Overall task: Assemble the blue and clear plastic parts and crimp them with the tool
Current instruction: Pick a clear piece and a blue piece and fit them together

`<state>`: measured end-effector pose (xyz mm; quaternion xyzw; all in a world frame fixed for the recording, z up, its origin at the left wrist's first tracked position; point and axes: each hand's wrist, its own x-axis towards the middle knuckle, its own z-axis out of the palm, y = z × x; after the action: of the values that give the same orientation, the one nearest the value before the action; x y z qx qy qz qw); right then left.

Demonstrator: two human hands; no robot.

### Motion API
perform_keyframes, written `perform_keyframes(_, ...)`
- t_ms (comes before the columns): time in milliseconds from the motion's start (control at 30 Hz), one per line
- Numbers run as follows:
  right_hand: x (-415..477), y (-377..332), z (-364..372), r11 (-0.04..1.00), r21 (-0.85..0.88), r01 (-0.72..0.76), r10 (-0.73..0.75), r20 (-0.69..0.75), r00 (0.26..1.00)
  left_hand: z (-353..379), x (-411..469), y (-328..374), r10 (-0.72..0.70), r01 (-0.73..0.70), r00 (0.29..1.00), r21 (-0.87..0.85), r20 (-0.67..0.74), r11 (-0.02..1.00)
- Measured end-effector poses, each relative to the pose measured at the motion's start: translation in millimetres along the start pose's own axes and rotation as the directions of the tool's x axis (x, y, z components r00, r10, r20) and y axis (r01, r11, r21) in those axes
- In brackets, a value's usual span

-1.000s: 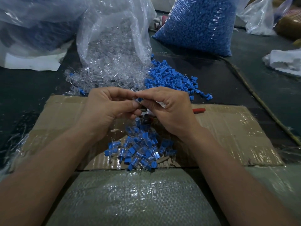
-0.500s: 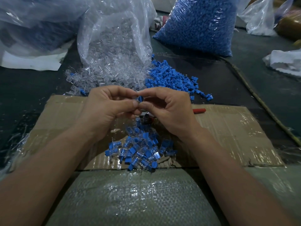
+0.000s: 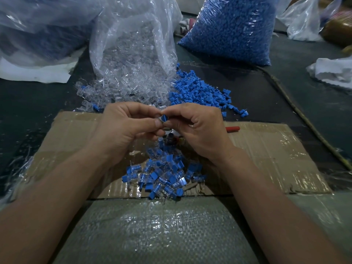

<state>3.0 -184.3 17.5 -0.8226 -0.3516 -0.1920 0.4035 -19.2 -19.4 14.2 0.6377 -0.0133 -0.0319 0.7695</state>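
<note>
My left hand and my right hand meet fingertip to fingertip above the cardboard. Between them sits a small blue part set against a clear part that my left fingers mostly cover. Both hands pinch this piece. Below the hands lies a heap of joined blue and clear pieces. The tool stands under my right hand, mostly hidden, with its red handle sticking out to the right. Loose blue parts and loose clear parts are spread beyond the hands.
The cardboard sheet covers a dark table. A clear bag of clear parts stands behind, with a bag of blue parts at its right. More plastic bags sit far left and far right. A woven sack lies nearest me.
The blue part, hidden by my fingers a second ago, now shows between the fingertips. My right fingers have shifted slightly around it. Both hands stay in the same place.
</note>
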Motion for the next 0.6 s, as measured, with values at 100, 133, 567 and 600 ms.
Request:
perform_keyframes(100,-0.2,0.6,-0.2,0.999,-0.020,0.025,-0.026,-0.011,1.000,0.3,-0.3,0.1,-0.002,0.002,1.000,-0.018,0.011,1.000)
perform_keyframes(133,-0.2,0.4,-0.2,0.999,-0.026,0.033,-0.033,-0.013,0.999,0.6,-0.3,0.3,-0.002,0.002,1.000,-0.022,0.012,1.000)
perform_keyframes(567,-0.6,-0.3,2.0,0.983,-0.096,0.156,-0.156,0.007,0.988,1.9,0.6,-0.4,0.005,-0.005,1.000,-0.023,-0.005,1.000)
perform_keyframes(600,-0.7,-0.7,2.1,0.983,-0.095,0.156,-0.156,0.011,0.988,1.8,0.5,-0.7,0.008,-0.008,1.000,-0.019,-0.004,1.000)
